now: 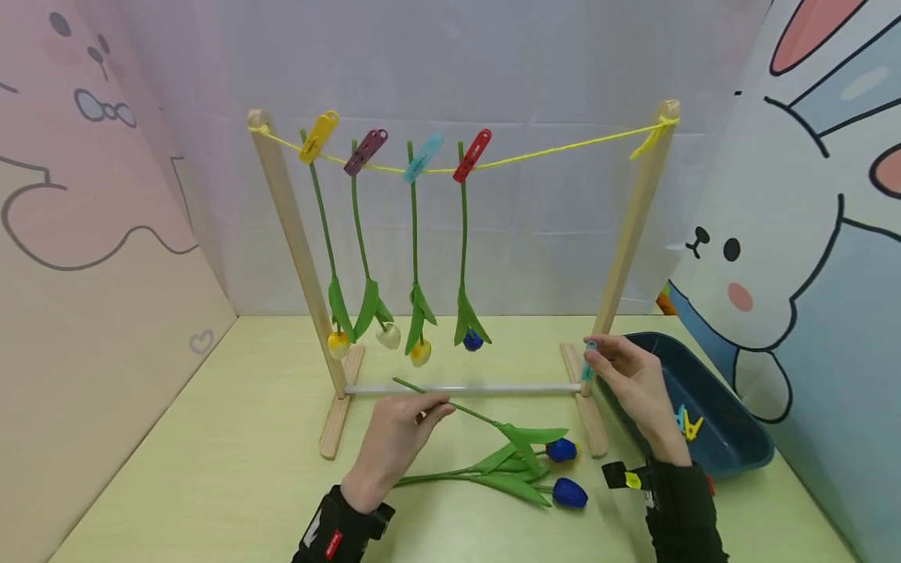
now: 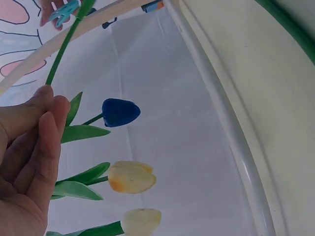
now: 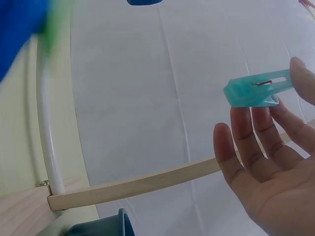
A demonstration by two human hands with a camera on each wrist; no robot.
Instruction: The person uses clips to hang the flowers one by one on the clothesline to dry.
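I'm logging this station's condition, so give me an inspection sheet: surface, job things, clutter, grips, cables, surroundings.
Surface: pale table, dark blue tray at right.
Job things: four flowers hang by clips from yellow string; a blue-headed flower lies on the table.
Clutter: small red piece beside right sleeve, unidentifiable.
Grips: left grip pinches green stem; right grip pinches turquoise clip.
Cables: nothing seen.
Surroundings: cartoon panels either side, pale sheet behind.

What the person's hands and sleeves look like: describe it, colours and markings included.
The left hand and right hand are gloveless. The left sleeve and right sleeve are black; the left bears a red label and a whitish patch, and a black strap by the right carries a yellow tag. Any lettering is too small to read.
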